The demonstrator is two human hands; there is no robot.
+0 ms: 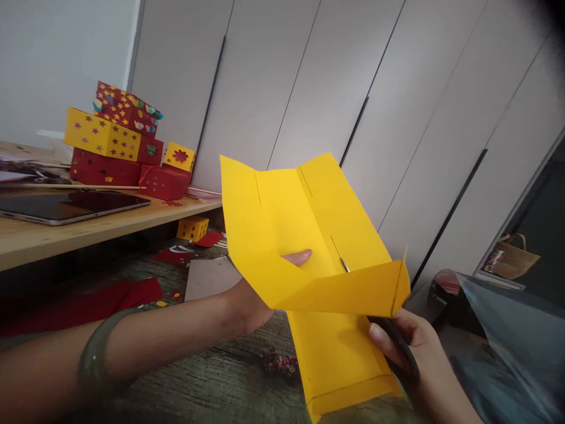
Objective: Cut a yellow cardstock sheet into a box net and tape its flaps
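Creased yellow card [291, 206] is held in the left hand [255, 312], grip closed; near right, black-handled scissors [404, 350] are clasped by the right hand [421, 341].

Left fingers [301, 257] holding creased yellow sheet [286, 203]; right fingers [380, 337] on black-handled scissors [406, 354]; decorated boxes [123, 140] stacked on desk [110, 228].

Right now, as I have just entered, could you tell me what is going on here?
Someone's left hand holds a creased yellow paper, and the right hand holds scissors. The blade tip shows at a thin dark line on the paper. To the left, decorated red and yellow boxes are stacked on a wooden table, near a tablet.
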